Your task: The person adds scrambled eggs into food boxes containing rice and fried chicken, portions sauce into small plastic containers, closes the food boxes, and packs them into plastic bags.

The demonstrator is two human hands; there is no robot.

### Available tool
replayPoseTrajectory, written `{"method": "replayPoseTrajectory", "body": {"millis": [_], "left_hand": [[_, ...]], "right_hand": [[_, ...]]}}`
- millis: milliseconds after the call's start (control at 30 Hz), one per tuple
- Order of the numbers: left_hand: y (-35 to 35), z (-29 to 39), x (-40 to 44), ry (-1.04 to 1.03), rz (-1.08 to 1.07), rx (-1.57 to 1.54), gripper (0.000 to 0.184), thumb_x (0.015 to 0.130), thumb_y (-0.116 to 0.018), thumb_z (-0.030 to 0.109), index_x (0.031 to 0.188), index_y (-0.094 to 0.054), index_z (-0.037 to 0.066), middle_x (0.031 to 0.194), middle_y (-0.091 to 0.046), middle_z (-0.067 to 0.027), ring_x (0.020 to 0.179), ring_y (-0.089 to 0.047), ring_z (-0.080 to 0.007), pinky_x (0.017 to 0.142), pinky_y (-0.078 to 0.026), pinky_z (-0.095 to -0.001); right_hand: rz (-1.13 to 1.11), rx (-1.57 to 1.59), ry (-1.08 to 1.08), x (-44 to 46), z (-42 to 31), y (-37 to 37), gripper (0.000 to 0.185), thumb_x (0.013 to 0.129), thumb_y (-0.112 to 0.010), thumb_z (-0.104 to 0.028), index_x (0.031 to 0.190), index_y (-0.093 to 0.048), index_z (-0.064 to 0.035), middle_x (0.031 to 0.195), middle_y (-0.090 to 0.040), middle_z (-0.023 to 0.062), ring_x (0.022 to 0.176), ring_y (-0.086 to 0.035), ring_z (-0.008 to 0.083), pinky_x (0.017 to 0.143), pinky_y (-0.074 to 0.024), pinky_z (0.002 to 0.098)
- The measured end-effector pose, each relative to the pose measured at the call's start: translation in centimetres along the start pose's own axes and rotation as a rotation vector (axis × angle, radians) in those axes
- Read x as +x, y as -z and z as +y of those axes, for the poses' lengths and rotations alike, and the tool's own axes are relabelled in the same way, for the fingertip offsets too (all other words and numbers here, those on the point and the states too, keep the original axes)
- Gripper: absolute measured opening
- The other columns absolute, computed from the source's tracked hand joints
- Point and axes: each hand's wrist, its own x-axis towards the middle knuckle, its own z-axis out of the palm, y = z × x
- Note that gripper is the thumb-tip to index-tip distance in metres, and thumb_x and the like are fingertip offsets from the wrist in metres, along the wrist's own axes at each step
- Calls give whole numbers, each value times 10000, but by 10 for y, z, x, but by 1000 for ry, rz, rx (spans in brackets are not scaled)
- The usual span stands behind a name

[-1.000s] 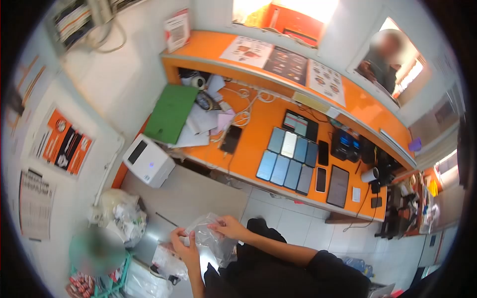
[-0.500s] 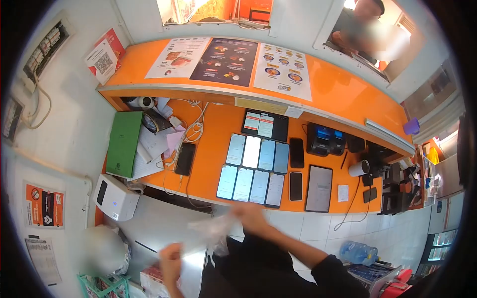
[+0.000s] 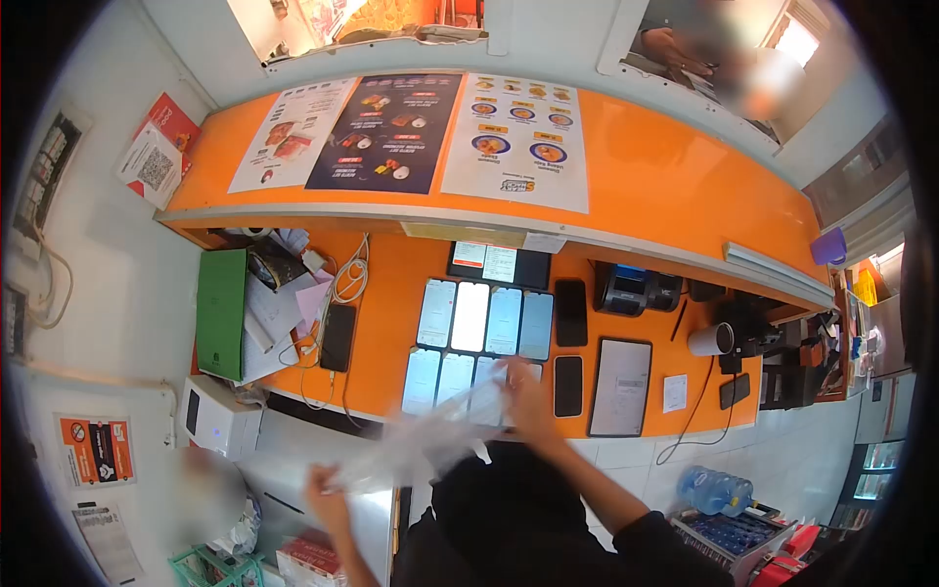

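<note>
A clear plastic bag is stretched between my two hands, blurred by motion. My left hand is closed on its lower left end, above the grey surface at the counter's front. At the upper right end, my right hand is closed on the bag, in front of the lower row of phones. Several lit phones lie in two rows on the orange desk. The bag and my right hand hide part of the lower row.
A tablet and dark phones lie right of the rows. Left are a green folder, cables and a white printer. Menu sheets cover part of the upper shelf. Water bottles lie at lower right. A person is beyond the window.
My right hand has moved up and right, pulling the bunched bag out wide between my hands. My left hand has shifted slightly left. The camera view has shifted too.
</note>
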Motion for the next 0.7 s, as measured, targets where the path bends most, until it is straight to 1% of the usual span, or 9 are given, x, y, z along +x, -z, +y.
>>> {"method": "replayPoseTrajectory", "body": {"millis": [133, 167, 300, 333, 400, 467, 533, 600, 700], "left_hand": [[6, 11, 9, 142, -155, 93, 516, 707, -759, 56, 1176, -544, 61, 1137, -557, -162, 1194, -482, -367, 1076, -316, -498], [1, 45, 14, 237, -303, 214, 810, 688, -800, 114, 1373, -369, 89, 1365, -400, -180, 1356, -290, -398, 1132, -118, -616], [-27, 118, 21, 125, -47, 239, 1031, 628, -853, 166, 1460, -246, 99, 1461, -296, -215, 1385, -229, -432, 1110, -49, -666], [-27, 120, 27, 60, -28, 189, 979, 644, -838, 155, 1447, -282, 91, 1446, -329, -217, 1367, -274, -427, 1112, -101, -644], [-30, 118, 36, -72, 15, 88, 876, 674, -808, 132, 1420, -352, 74, 1416, -395, -220, 1329, -364, -416, 1117, -205, -599], [-18, 92, 44, -61, -252, -79, 696, 732, -712, 52, 1371, -437, 62, 1339, -489, -216, 1243, -474, -386, 1064, -335, -512], [-15, 76, 45, -71, -353, -109, 560, 773, -604, -26, 1319, -506, 48, 1255, -566, -207, 1145, -566, -347, 991, -437, -432], [-13, 73, 45, -101, -291, 4, 492, 797, -483, -101, 1264, -559, 34, 1162, -627, -194, 1036, -641, -297, 897, -510, -359], [-15, 92, 36, 217, -249, -488, 540, 796, -390, -156, 1276, -546, 37, 1093, -638, -167, 965, -654, -263, 878, -517, -365]], "right_hand": [[111, 204, 44, 17, 27, -9, 195, 854, -540, 34, 1031, -507, -42, 971, -469, 96, 919, -529, 246, 782, -469, 335], [79, 183, 77, 19, 15, -14, 218, 832, -534, 47, 1030, -502, -39, 977, -465, 104, 934, -523, 259, 801, -464, 344], [-234, 309, 64, 8, -44, -32, 254, 783, -520, 54, 1019, -490, -35, 1065, -444, 125, 995, -529, 290, 852, -454, 375], [-413, 319, -96, 2, -61, -31, 257, 802, -527, 53, 1040, -505, -41, 1110, -444, 111, 997, -535, 285, 850, -468, 361], [-601, 166, 173, -7, -69, -36, 270, 818, -535, 41, 1070, -516, -54, 1135, -442, 107, 1006, -536, 289, 844, -475, 354], [-772, 170, 412, -14, -62, -45, 302, 856, -537, 12, 1133, -541, -112, 1160, -440, 114, 1024, -530, 307, 861, -478, 360], [-759, 166, 605, 0, -38, -47, 236, 864, -558, -30, 1078, -592, -125, 1171, -444, 119, 1075, -516, 313, 896, -466, 369], [-723, 76, 413, 10, -44, -34, 149, 828, -611, -68, 960, -663, -113, 1280, -431, 119, 1171, -473, 320, 978, -423, 377], [-439, -244, 514, 21, -19, -41, 138, 767, -647, -52, 885, -707, -90, 1424, -380, 127, 1280, -409, 330, 1056, -369, 395]]}}
